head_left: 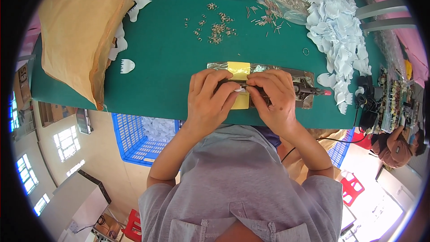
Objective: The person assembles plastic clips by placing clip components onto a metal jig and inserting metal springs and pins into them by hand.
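Observation:
Both hands meet over a long fixture [306, 80] wrapped in shiny brown tape, with a band of yellow tape [238, 68] across it. My left hand [209, 96] pinches a small white plastic piece [240, 90] at the dark middle of the fixture. Closed against the same spot from the other side is my right hand [274, 96]; its fingertips hide whatever they grip. To the right of that hand, a metal toggle clamp [309, 90] with a red tip lies along the fixture.
White toothed plastic pieces [333, 31] heap at the right, with one piece [127, 66] lying at the left. Small metal clips [218, 32] and pins [270, 15] are scattered behind the fixture. A large tan sack [76, 31] covers the left. Below stands a blue crate [130, 141].

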Action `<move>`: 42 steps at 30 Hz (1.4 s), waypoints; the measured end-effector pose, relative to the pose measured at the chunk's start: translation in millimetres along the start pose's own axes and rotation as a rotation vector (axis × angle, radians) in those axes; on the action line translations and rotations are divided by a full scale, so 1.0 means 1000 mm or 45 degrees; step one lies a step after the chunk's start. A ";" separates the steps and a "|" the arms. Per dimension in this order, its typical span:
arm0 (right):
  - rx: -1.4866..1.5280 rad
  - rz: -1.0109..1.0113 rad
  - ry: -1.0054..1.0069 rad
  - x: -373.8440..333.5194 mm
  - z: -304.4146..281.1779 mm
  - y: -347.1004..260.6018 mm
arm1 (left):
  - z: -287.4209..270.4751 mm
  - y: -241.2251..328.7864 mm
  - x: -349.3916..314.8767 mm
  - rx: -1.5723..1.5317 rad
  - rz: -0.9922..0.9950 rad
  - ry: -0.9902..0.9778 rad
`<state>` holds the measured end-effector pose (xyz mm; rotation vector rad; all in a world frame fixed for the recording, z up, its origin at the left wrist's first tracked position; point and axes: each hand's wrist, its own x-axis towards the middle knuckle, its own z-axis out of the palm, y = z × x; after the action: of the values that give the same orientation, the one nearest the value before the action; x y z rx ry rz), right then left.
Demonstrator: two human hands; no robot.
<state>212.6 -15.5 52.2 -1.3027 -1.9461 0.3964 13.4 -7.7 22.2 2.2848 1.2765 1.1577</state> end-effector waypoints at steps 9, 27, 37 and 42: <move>-0.056 -0.206 -0.059 0.006 0.000 0.007 | -0.002 -0.001 0.005 -0.043 0.013 -0.033; 0.085 -0.043 -0.093 0.037 -0.024 0.021 | 0.005 -0.024 0.003 -0.441 -0.149 -0.157; -0.271 0.162 -0.349 0.127 -0.003 0.122 | 0.004 -0.022 0.003 -0.513 -0.162 -0.157; -0.202 0.031 -0.300 0.148 0.018 0.123 | 0.004 -0.022 0.002 -0.506 -0.171 -0.153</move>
<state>249.8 172.0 25.1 -1.4357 -2.1967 0.4316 3.7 6.8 8.0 1.9181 1.0295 1.0948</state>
